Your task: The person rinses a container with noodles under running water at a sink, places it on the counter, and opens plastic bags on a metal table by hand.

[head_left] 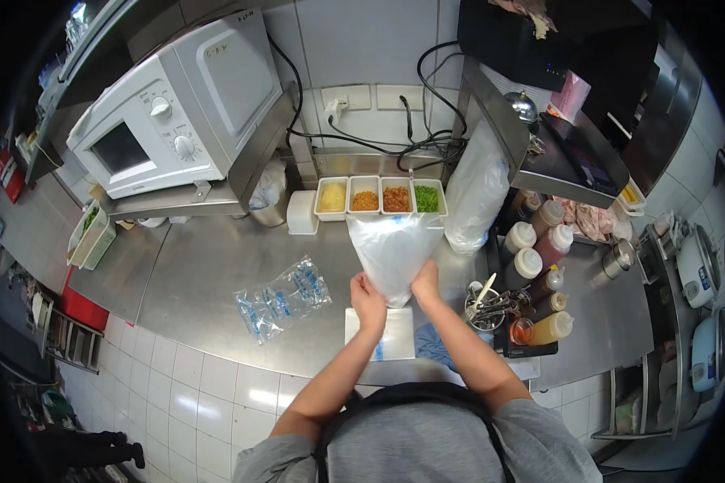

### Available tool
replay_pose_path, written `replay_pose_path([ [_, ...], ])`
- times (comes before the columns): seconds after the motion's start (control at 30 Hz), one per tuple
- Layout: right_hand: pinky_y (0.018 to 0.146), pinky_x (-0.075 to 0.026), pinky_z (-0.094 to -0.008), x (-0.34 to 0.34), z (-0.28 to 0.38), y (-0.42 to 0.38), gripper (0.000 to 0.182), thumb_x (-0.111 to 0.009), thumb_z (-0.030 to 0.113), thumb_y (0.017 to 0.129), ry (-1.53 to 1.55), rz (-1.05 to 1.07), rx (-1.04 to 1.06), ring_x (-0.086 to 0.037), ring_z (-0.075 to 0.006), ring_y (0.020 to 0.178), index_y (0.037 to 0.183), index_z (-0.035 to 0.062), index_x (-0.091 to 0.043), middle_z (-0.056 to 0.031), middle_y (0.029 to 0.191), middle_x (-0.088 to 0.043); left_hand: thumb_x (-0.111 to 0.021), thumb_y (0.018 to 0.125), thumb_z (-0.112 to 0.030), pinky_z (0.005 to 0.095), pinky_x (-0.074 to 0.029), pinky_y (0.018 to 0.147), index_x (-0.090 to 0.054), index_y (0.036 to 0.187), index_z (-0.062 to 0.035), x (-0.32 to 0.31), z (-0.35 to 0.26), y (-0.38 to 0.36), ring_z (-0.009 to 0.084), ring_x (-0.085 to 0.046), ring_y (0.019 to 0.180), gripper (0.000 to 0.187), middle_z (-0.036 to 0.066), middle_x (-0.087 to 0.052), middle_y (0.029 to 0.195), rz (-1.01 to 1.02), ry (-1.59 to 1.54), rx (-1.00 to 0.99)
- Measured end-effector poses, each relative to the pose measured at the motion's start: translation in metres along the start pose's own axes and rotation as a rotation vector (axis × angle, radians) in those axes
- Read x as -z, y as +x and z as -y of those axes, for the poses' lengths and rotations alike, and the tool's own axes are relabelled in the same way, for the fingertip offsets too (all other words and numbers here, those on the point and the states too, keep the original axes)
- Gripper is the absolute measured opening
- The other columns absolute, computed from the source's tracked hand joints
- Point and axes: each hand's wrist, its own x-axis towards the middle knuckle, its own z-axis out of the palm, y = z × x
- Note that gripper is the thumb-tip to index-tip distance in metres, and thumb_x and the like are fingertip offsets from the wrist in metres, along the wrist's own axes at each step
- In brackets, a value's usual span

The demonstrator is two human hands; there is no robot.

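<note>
Between my two hands stands a translucent plastic bag (395, 253), its wide end pointing away from me. My left hand (368, 303) grips its lower left side, fingers closed on the plastic. On the lower right side my right hand (425, 283) has hold of the same bag; its fingertips are partly hidden. Just below lies a flat white stack of sheets or bags (398, 332) with a blue mark. A blue cloth (436, 344) is beside it, near my right forearm. To the left, a crumpled clear wrapper (284, 299) with blue print rests on the steel counter (193, 282).
White tubs (380, 212) of yellow, orange, brown and green food line the back. Several sauce bottles (527, 264) and a utensil pot (486, 310) crowd the right, near a tall roll of plastic bags (477, 189). A microwave (173, 109) sits on the upper left shelf.
</note>
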Motion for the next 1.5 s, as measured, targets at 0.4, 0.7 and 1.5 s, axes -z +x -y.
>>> replay_pose_path([
  [0.4, 0.076, -0.045, -0.0361, 0.029, 0.015, 0.010, 0.037, -0.039, 0.029, 0.093, 0.265, -0.025, 0.073, -0.060, -0.0291, 0.082, 0.094, -0.0023, -0.058, -0.0163, 0.083, -0.063, -0.057, 0.085, -0.017, 0.0354, -0.042, 0.082, -0.043, 0.109, 0.0032, 0.024, -0.046, 0.037, 0.0271, -0.054, 0.090, 0.034, 0.016, -0.053, 0.099, 0.034, -0.293, -0.431],
  [0.7, 0.084, -0.042, -0.0362, -0.024, 0.005, -0.014, 0.052, -0.026, 0.037, 0.097, 0.604, -0.125, 0.035, -0.055, -0.0273, 0.092, 0.105, -0.0067, -0.053, -0.0168, 0.099, -0.059, -0.083, 0.053, -0.030, 0.0389, -0.046, 0.081, -0.038, 0.117, 0.0030, 0.000, -0.028, 0.012, 0.0321, -0.058, 0.096, 0.084, 0.020, -0.056, 0.107, 0.319, -0.094, -0.550],
  [1.5, 0.092, -0.032, -0.0413, 0.134, -0.113, -0.143, 0.030, -0.063, 0.014, 0.074, -0.379, 0.171, 0.466, -0.047, -0.0263, 0.113, 0.103, 0.0033, -0.061, -0.0087, 0.118, -0.053, -0.071, 0.070, -0.028, 0.0518, -0.014, 0.096, -0.066, 0.076, -0.0165, 0.049, 0.017, -0.075, 0.0243, -0.039, 0.118, 0.014, 0.004, -0.049, 0.116, 0.514, 0.550, -0.720],
])
